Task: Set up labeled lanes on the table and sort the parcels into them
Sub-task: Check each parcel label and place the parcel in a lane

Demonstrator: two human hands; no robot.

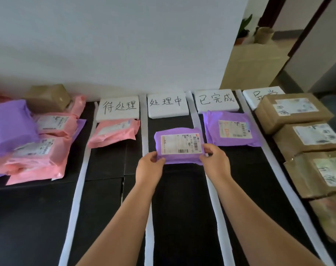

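Both hands (149,167) (216,160) pinch crinkly (plastic) purple parcel (179,144)

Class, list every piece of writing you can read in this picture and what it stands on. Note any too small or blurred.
"待处理": first white block, handwritten.
"处理中": second white block.
"已完成": third white block.
Fourth white block: writing half hidden by a brown parcel, unreadable.
Label on the purple parcel that the left hand and right hand hold: print too small.
Other labels: blurred.
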